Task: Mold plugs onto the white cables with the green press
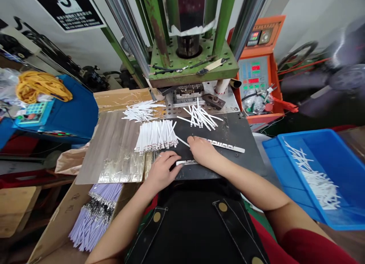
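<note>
Both my hands lie palm down on a dark metal work plate (228, 131). My left hand (161, 171) has its fingertips at the end of a short white notched bar (186, 162). My right hand (202, 150) rests over a longer white notched bar (225, 145), hiding its left end. A thin white strip (182, 141) runs under my right fingers. Left of my hands, a neat bundle of white strips (156, 135) lies on a wood-grain board (112, 142). Loose white strips (199, 117) lie crossed on the plate behind.
A green press (194, 62) rises behind the plate, with a red-orange control panel (253, 68) to its right. A blue bin (313, 176) holding white strips stands at right. A cardboard box (59, 218) with lilac-white rods (95, 218) sits at lower left.
</note>
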Demonstrator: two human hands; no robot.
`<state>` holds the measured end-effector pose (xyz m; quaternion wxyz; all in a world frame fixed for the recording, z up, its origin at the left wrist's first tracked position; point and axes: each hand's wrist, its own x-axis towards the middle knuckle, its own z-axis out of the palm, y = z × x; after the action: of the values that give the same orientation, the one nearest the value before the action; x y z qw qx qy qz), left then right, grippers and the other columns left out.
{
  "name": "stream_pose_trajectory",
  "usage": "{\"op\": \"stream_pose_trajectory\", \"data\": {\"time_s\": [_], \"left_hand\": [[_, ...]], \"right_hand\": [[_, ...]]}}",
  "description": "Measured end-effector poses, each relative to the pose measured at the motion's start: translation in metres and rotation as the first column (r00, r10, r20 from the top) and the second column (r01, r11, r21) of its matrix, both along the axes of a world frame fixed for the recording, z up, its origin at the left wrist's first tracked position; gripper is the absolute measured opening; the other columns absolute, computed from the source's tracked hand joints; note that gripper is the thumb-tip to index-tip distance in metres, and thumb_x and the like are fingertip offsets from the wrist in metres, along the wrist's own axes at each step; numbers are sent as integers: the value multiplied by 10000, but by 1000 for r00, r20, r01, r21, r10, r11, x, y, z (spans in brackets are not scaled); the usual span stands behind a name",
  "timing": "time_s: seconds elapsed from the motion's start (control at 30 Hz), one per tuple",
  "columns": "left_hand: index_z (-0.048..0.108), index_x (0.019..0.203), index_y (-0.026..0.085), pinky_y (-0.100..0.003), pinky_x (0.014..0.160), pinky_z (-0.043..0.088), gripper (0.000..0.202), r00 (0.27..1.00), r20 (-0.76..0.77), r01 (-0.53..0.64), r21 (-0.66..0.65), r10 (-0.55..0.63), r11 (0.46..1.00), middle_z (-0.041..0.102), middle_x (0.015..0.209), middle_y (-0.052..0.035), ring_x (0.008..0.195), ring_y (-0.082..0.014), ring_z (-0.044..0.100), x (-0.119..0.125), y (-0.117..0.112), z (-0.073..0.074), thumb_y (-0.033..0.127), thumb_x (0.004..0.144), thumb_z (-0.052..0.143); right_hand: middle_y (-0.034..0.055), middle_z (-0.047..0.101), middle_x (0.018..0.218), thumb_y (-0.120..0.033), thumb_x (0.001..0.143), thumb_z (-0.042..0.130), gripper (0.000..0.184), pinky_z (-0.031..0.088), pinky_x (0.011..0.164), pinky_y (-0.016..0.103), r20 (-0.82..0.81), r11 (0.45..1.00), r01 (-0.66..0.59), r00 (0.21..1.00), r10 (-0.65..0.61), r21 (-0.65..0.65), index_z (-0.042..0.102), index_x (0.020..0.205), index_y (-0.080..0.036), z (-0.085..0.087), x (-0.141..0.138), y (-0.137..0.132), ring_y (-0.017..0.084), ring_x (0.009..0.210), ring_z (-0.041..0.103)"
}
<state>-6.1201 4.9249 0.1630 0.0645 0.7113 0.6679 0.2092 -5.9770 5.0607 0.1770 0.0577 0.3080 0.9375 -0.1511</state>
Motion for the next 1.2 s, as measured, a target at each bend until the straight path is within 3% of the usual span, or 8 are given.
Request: {"op": "stream_pose_trajectory", "data": {"time_s": [0.17,0.33,0.5,0.7,0.8,1.0,1.1,1.2], "left_hand": [[620,1317,245,-596,1017,418,458,938,-346,-39,-121,-5,992,556,1452,-113,1295,-363,486,-41,30,20,82,906,501],[749,1027,271,-650,1059,333,236,924,-357,100,-115,-135,988,734,1150,-20,1155,-311,591,-58,66,17,219,970,526],[759,965,250,-506,958,485,262,933,-308,217,59,-189,974,745,1108,-23,981,-256,680,-45,92,19,379,979,531],[678,1116,326,-396,967,541,216,961,-191,210,35,-200,977,726,1155,11,1047,-219,693,-36,80,29,300,988,507],[686,1112,300,-382,952,569,203,961,-115,255,16,-252,967,735,1133,-13,1004,-213,715,-35,67,24,271,964,551],[719,1124,230,-387,974,563,294,946,-71,314,-51,-317,948,709,1220,-85,1091,-215,685,-5,61,14,208,954,480],[733,1082,201,-397,964,554,304,970,-87,223,-59,-227,973,744,1120,-88,1039,-226,692,0,71,21,204,945,463],[744,1041,181,-429,897,560,328,979,-200,30,-89,-47,996,760,1040,-97,963,-270,700,-15,80,33,166,907,445]], "right_hand": [[197,675,1024,-4,903,370,345,515,728,333,59,1000,19,998,-18,-21,595,1151,-86,10,18,9,291,953,694],[153,663,997,-58,845,490,193,468,746,334,22,978,207,978,-207,7,656,913,-128,35,102,43,255,885,651],[29,631,868,-96,808,534,134,444,774,286,-423,956,274,858,-291,-101,614,896,-158,47,166,59,158,812,579],[-6,627,826,-110,852,511,119,454,793,283,-620,884,428,646,-446,-191,604,896,-170,30,186,65,123,769,564],[-4,648,827,-137,888,525,90,471,758,271,-654,885,362,599,-462,-293,610,897,-166,15,181,58,122,754,589],[64,720,930,-138,945,540,138,488,859,327,-597,971,-68,798,-84,-228,677,935,-156,-17,104,15,183,898,653],[113,717,955,-137,924,596,137,487,878,379,-427,986,-112,903,49,-125,699,1013,-125,-18,72,4,229,928,655],[111,708,963,-183,931,607,152,487,887,398,-366,995,-93,928,72,-39,711,1035,-145,-13,80,13,248,958,646]]}}
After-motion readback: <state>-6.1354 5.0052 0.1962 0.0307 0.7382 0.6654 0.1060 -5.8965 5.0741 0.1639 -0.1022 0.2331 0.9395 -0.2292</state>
